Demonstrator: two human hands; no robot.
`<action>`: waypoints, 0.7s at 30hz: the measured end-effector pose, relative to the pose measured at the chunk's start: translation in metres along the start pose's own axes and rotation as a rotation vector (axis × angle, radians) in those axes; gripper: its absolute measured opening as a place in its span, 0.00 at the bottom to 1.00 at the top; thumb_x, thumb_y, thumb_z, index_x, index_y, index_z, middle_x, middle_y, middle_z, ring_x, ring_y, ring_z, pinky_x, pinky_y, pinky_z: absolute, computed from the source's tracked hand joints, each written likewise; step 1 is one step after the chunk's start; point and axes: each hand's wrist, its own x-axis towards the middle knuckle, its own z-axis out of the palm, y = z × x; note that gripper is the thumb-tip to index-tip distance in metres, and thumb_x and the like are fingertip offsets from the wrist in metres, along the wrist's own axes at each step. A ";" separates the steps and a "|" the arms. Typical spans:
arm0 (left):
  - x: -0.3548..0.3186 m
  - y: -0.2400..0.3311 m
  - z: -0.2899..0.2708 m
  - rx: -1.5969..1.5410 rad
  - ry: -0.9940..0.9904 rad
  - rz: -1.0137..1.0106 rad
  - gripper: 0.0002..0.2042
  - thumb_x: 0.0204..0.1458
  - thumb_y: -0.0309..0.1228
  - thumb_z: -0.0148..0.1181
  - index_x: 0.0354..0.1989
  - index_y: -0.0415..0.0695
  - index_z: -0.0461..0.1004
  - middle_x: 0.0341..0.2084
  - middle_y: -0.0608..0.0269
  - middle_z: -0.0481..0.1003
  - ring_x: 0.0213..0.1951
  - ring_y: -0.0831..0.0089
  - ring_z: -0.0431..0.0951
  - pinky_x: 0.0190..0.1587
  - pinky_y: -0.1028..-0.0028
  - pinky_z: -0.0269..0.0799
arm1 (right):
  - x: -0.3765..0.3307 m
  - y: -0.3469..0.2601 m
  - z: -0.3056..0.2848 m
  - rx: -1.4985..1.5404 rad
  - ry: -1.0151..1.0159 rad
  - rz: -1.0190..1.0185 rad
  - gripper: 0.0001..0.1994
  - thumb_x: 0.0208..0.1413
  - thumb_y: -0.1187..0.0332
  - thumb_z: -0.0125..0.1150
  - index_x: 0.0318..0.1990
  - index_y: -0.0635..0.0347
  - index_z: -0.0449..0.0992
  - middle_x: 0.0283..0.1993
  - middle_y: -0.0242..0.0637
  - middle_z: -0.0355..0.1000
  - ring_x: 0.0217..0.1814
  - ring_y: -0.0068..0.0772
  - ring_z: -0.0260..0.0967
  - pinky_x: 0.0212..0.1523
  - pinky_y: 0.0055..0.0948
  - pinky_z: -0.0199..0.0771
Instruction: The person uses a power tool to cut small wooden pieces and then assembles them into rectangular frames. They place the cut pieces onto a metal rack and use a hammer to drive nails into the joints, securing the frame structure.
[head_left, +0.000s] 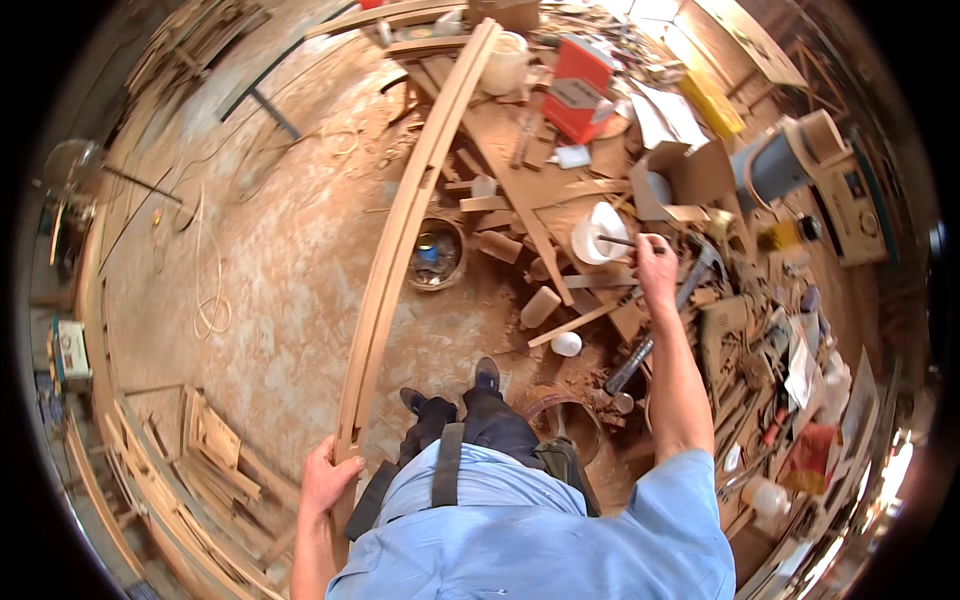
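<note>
A long wooden beam (405,220) with slots cut into it runs from beside my left hip to the cluttered bench ahead. My left hand (328,480) grips its near end, thumb on top, with the other fingers partly hidden at the side. To the right, my right hand (655,268) is closed round a thin dark stick (618,241). The stick's far end reaches over the opening of a white plastic tub (583,243); whether its tip touches the contents I cannot tell. A hammer (700,270) lies just right of that hand.
A red and white box (580,90), an open cardboard box (690,180) and wood offcuts crowd the bench. Below the beam stands a round bucket (437,275); another bucket (565,415) is by my feet. Stacked boards (215,470) lie left, and a cable (210,315) coils on the floor.
</note>
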 end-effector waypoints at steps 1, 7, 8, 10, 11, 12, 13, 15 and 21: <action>0.002 -0.004 -0.001 -0.035 -0.009 0.011 0.16 0.44 0.27 0.63 0.44 0.38 0.73 0.25 0.67 0.74 0.26 0.79 0.72 0.30 0.76 0.71 | 0.000 -0.001 -0.001 0.092 0.042 -0.007 0.11 0.62 0.61 0.55 0.39 0.61 0.76 0.25 0.29 0.73 0.22 0.16 0.67 0.19 0.18 0.65; -0.001 -0.014 -0.003 -0.150 0.053 -0.007 0.17 0.44 0.28 0.63 0.44 0.38 0.72 0.25 0.67 0.73 0.24 0.81 0.72 0.27 0.78 0.71 | -0.001 0.000 -0.003 -0.004 -0.021 0.029 0.13 0.61 0.60 0.57 0.38 0.61 0.79 0.23 0.27 0.72 0.21 0.16 0.66 0.19 0.19 0.65; -0.002 -0.014 -0.002 -0.168 0.043 -0.009 0.17 0.44 0.28 0.63 0.43 0.37 0.72 0.24 0.67 0.73 0.24 0.81 0.72 0.27 0.78 0.71 | 0.002 -0.002 -0.001 0.036 -0.018 0.076 0.13 0.61 0.60 0.57 0.39 0.60 0.79 0.24 0.28 0.72 0.21 0.17 0.66 0.20 0.20 0.65; -0.005 -0.014 -0.006 -0.191 0.046 -0.012 0.16 0.44 0.28 0.62 0.43 0.37 0.72 0.23 0.66 0.73 0.23 0.80 0.72 0.26 0.78 0.71 | 0.001 -0.011 0.004 0.131 0.015 0.065 0.12 0.61 0.60 0.57 0.40 0.60 0.78 0.26 0.29 0.73 0.21 0.18 0.67 0.20 0.20 0.66; 0.000 -0.020 -0.008 -0.205 0.029 -0.027 0.18 0.43 0.28 0.62 0.43 0.37 0.70 0.23 0.65 0.72 0.21 0.76 0.74 0.25 0.76 0.73 | 0.002 -0.008 -0.004 0.138 0.034 0.075 0.12 0.61 0.60 0.57 0.40 0.60 0.77 0.26 0.30 0.73 0.21 0.19 0.67 0.20 0.20 0.66; 0.000 -0.021 -0.006 -0.222 0.013 -0.018 0.17 0.43 0.29 0.62 0.42 0.37 0.70 0.23 0.65 0.72 0.21 0.76 0.74 0.25 0.76 0.73 | 0.005 -0.008 -0.002 0.158 0.037 0.078 0.12 0.62 0.60 0.57 0.41 0.60 0.77 0.27 0.30 0.73 0.22 0.20 0.67 0.20 0.21 0.67; -0.001 -0.017 -0.007 -0.233 0.016 -0.013 0.17 0.43 0.29 0.62 0.42 0.37 0.70 0.22 0.64 0.72 0.21 0.76 0.74 0.25 0.76 0.72 | 0.004 -0.008 -0.001 0.185 0.030 0.107 0.12 0.61 0.60 0.57 0.40 0.60 0.76 0.27 0.31 0.73 0.22 0.20 0.67 0.21 0.21 0.67; 0.003 -0.017 -0.016 -0.195 -0.013 -0.004 0.17 0.44 0.30 0.63 0.42 0.36 0.70 0.23 0.64 0.72 0.21 0.76 0.74 0.25 0.76 0.72 | -0.002 -0.012 -0.004 0.190 0.058 0.121 0.13 0.61 0.58 0.58 0.42 0.59 0.75 0.29 0.32 0.73 0.23 0.21 0.67 0.21 0.22 0.68; 0.008 -0.011 -0.033 -0.309 -0.094 -0.002 0.17 0.45 0.27 0.62 0.44 0.34 0.71 0.24 0.65 0.72 0.23 0.78 0.73 0.27 0.77 0.70 | 0.005 0.002 -0.009 0.452 -0.020 0.351 0.14 0.63 0.53 0.56 0.39 0.55 0.71 0.25 0.31 0.70 0.19 0.22 0.61 0.15 0.19 0.57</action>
